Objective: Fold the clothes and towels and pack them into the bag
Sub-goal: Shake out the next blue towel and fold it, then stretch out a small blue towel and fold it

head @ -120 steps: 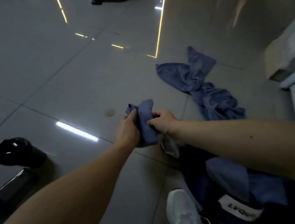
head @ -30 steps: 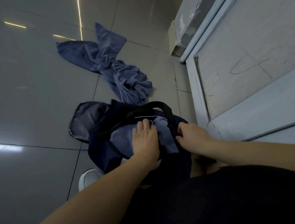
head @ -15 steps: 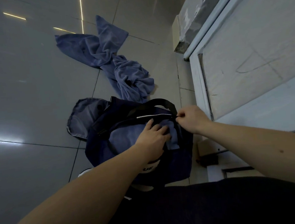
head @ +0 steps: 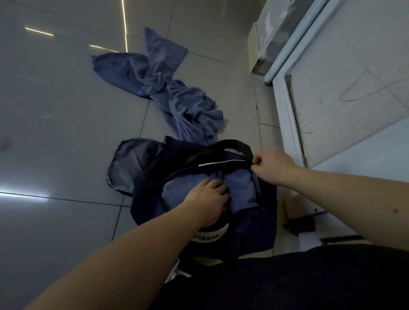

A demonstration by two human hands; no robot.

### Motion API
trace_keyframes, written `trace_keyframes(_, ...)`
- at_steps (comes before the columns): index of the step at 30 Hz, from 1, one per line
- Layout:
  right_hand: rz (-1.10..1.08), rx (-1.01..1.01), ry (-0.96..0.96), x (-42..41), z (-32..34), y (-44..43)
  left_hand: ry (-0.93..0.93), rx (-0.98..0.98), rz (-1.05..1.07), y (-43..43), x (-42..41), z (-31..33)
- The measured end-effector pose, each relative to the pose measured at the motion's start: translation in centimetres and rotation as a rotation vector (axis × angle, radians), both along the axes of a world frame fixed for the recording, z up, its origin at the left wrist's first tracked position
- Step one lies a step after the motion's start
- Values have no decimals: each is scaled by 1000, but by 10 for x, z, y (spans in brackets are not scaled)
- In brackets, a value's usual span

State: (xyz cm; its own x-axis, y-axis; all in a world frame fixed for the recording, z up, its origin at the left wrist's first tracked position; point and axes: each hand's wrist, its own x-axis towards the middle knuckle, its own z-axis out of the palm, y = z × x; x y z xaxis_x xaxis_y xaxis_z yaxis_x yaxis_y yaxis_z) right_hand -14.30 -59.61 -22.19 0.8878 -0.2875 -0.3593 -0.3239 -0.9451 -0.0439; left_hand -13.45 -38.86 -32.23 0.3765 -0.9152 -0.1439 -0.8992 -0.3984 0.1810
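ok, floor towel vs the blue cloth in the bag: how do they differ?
The floor towel lies crumpled and sprawled outside the bag; the blue cloth sits compact inside it. The floor towel is untouched; the blue cloth has the left hand pressing on it. The floor towel shows almost whole; the blue cloth is partly hidden by the bag's rim and that hand. Both are a similar blue, soft-looking fabric.
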Motion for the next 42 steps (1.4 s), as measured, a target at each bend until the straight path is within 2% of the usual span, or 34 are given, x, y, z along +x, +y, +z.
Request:
trace_keyframes(4, 73, -66, 78, 15, 21, 19, 181, -55, 8, 14, 15, 30)
trace_keyframes(8, 198, -83, 54, 50, 53, 60, 268, -92, 228, 64, 44, 56)
trace_keyframes(15, 430, -62, 86, 127, 68, 176, 249, -52, 514, 155, 96, 90)
trace_keyframes(18, 495, -84, 109, 156, 52, 217, 243, -52, 642, 185, 116, 81)
trace_keyframes(23, 521, -81, 108, 211, 10, 251, 251, -13, 740, 215, 165, 63)
trace_keyframes(33, 306, 14, -18, 343, -112, 243, 332, 22, 858, 210, 302, -33)
trace_keyframes(37, 263, -45, -24, 388, -142, 232, 329, 2, 892, 203, 355, -55)
trace_keyframes(42, 200, -4, 32, 430, -172, 218, 328, 6, 901, 192, 403, -76)
